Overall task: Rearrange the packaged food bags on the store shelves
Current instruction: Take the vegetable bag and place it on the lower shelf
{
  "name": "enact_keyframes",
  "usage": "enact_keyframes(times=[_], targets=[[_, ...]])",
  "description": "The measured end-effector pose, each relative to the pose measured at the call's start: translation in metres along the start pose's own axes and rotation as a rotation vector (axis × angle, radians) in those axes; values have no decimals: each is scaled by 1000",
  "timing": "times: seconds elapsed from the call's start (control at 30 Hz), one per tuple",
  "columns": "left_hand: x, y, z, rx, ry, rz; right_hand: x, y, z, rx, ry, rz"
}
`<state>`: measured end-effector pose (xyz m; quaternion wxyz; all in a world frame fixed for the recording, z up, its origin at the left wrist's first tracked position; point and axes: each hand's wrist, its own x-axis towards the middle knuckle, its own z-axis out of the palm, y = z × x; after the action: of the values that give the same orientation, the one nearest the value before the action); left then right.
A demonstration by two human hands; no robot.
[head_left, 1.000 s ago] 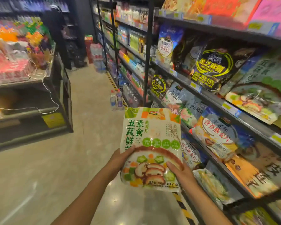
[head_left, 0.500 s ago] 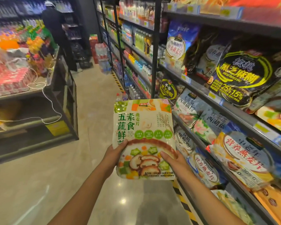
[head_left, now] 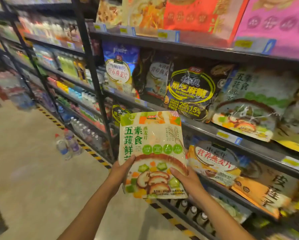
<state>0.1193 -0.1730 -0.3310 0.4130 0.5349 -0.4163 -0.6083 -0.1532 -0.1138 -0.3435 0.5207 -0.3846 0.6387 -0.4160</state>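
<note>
While the green-and-cream vegetable oat bag [head_left: 152,144] is held upright in the aisle, just in front of the shelves [head_left: 212,129] and clear of them, both hands grip its lower part. The left hand [head_left: 121,172] clasps the lower left edge with its thumb laid over the front. The right hand [head_left: 185,179] clasps the lower right edge the same way, thumb across the printed bowl.

Behind the bag's top edge, on the middle shelf, a black sesame bag [head_left: 190,90] leans over the front edge. A matching vegetable oat bag [head_left: 249,108] lies tilted just beside it on the right. A blue oat bag [head_left: 119,70] stands at that shelf's left end. One shelf down, an orange-and-blue oat bag [head_left: 212,163] leans forward near the right hand. Red and pink boxes [head_left: 205,16] fill the top shelf. Water bottles [head_left: 67,146] stand on the floor [head_left: 33,170] by the striped line.
</note>
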Motion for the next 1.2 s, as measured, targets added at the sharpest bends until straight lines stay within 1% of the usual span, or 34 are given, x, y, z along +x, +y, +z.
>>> enact_keyframes(times=[0.1, 0.2, 0.27, 0.43, 0.5, 0.57, 0.67, 0.73, 0.87, 1.03, 1.13, 1.2], targets=[[33, 16, 19, 69, -115, 19, -9, -10, -12, 42, 139, -25], [54, 30, 47, 122, -291, 41, -27, -18, -26, 107, 273, -42], [62, 38, 72, 149, -392, 25, -39, -15, -39, 151, 353, -30], [67, 56, 140, 217, -554, 88, -58, 0, -79, 159, 568, -53], [65, 64, 166, 258, -615, 93, -68, -6, -95, 176, 625, -67], [68, 71, 190, 292, -634, 89, -76, -16, -109, 180, 649, -97], [76, 84, 222, 286, -726, 146, -74, -28, -137, 175, 682, -99], [81, 94, 242, 268, -745, 150, -67, -37, -155, 181, 697, -126], [91, 115, 283, 229, -722, 176, -51, -58, -194, 172, 716, -172], [108, 139, 327, 188, -633, 247, -28, -86, -240, 134, 679, -236], [118, 150, 348, 142, -630, 237, -7, -99, -265, 106, 704, -245], [125, 156, 360, 117, -600, 222, 7, -104, -281, 60, 699, -257]])
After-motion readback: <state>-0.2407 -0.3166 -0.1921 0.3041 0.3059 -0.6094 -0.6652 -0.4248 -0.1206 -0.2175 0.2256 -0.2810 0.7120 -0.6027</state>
